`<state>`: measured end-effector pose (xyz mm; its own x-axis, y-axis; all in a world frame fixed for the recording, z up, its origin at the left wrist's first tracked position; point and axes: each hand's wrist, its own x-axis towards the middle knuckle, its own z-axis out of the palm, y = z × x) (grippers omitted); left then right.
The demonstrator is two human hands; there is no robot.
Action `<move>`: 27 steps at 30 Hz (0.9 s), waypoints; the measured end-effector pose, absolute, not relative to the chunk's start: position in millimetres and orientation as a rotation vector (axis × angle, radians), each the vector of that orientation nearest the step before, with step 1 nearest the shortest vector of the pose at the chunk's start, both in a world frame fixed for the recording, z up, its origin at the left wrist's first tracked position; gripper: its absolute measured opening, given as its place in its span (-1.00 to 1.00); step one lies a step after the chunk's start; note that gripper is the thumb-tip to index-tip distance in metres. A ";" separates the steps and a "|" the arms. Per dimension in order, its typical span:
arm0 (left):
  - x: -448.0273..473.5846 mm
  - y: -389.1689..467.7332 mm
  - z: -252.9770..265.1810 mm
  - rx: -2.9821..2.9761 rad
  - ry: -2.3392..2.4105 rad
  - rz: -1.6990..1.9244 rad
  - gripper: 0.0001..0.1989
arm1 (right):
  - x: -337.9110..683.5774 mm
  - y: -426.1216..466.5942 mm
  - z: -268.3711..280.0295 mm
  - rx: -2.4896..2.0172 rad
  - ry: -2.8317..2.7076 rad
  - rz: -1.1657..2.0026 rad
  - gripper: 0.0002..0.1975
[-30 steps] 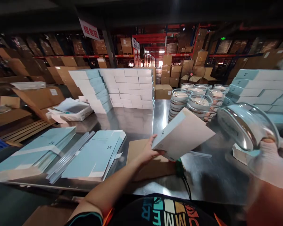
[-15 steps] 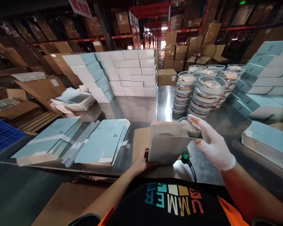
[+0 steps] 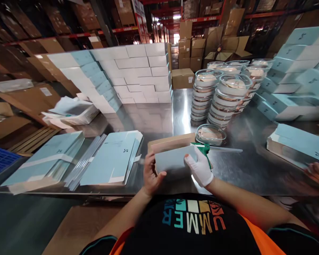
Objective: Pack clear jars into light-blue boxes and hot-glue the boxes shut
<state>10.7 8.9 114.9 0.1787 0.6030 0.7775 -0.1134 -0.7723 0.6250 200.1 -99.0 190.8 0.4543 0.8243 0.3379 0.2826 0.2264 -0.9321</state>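
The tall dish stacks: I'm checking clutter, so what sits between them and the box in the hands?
In the head view, one glass dish and green-handled scissors.

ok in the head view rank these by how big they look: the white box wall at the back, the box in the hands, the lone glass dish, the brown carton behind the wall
1. white box wall
2. box, though nearness to the camera enlarges it
3. and 4. glass dish and brown carton look alike; unsure.
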 end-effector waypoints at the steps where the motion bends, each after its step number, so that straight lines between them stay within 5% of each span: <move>1: 10.2 8.2 112.4 1.895 0.471 1.655 -0.32 | 198.3 -96.4 190.3 -1.369 -1.052 0.446 -0.47; 6: -5.4 12.8 113.9 2.183 0.534 1.425 -0.47 | 222.7 -93.1 191.9 -1.313 -1.178 0.212 -0.55; 9: -22.4 18.3 123.9 2.139 0.664 1.551 -0.48 | 259.2 -93.8 195.9 -1.717 -1.288 0.144 -0.68; 14: -48.1 26.9 120.4 2.076 0.848 1.755 -0.45 | 301.3 -97.0 182.1 -2.468 -1.146 0.560 -0.25; 17: -50.7 29.8 109.4 2.062 0.876 1.715 -0.38 | 310.9 -106.7 172.3 -2.459 -1.053 0.641 -0.10; 21: -42.4 31.9 107.1 2.033 0.846 1.743 -0.38 | 312.1 -131.4 173.1 -2.364 -0.944 0.663 -0.28; 24: -31.9 30.8 121.0 1.952 0.844 1.732 -0.42 | 305.3 -152.2 181.6 -2.247 -0.827 0.414 -0.46; 27: -17.6 24.6 141.7 1.843 0.848 1.650 -0.42 | 298.8 -166.5 193.7 -1.861 -0.728 0.138 -0.40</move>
